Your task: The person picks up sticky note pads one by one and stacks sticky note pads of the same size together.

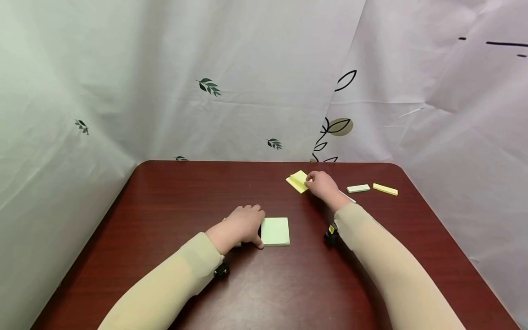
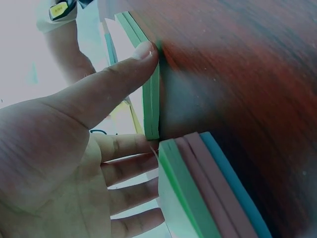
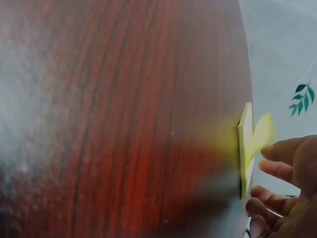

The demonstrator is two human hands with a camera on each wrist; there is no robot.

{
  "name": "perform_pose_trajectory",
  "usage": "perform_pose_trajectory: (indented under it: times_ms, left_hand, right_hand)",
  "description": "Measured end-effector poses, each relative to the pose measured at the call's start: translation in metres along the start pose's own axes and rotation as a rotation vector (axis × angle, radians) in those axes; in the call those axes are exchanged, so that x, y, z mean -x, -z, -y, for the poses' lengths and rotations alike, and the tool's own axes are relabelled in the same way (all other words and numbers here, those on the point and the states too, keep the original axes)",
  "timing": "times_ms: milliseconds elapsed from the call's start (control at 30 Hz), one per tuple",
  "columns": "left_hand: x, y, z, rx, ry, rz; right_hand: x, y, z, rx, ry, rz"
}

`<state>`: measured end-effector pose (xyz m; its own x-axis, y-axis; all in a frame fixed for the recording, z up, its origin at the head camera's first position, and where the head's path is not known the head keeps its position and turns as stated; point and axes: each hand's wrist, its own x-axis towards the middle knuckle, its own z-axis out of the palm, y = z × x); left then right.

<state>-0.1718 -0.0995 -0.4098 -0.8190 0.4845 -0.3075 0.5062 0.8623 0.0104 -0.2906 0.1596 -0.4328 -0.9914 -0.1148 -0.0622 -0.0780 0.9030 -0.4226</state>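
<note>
On the big brown worktop [image 1: 255, 293], the left hand [image 1: 243, 223], its fingers straight and apart, touches a green pad [image 1: 275, 231] midway between the side edges, and the right hand [image 1: 323, 185] is at a yellow pad [image 1: 295, 184] near the far edge, pinching its lifted sheet [image 3: 263, 134].

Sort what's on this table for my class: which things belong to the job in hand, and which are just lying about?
In the job, it seems:
Yellow sticky notes, lifted sheet pinched by the right hand
Green sticky notes, touched by the left hand

Probably just lying about:
Small pale pad
Small yellow pad
Coloured stack beside the left hand
</note>
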Motion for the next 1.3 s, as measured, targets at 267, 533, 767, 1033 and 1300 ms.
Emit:
perform_pose_trajectory:
  times_ms: [267,533,767,1033,1300]
  left_hand:
    - [-0.002,-0.001,0.000,0.006,-0.001,-0.005]
    - [-0.003,-0.001,-0.001,0.007,0.003,0.004]
    - [-0.004,0.002,-0.003,0.001,-0.002,0.018]
    - [-0.004,0.003,-0.002,0.002,0.015,0.015]
    - [-0.004,0.003,-0.001,0.009,0.013,0.014]
  right_hand:
    - [0.001,-0.007,-0.004,0.071,-0.088,-0.004]
    - [-0.005,-0.012,-0.003,0.175,-0.084,0.035]
    - [-0.009,-0.012,-0.003,0.121,-0.109,0.033]
    - [-0.013,-0.016,0.001,-0.003,-0.122,-0.056]
    - [-0.009,-0.018,-0.002,-0.081,-0.090,-0.127]
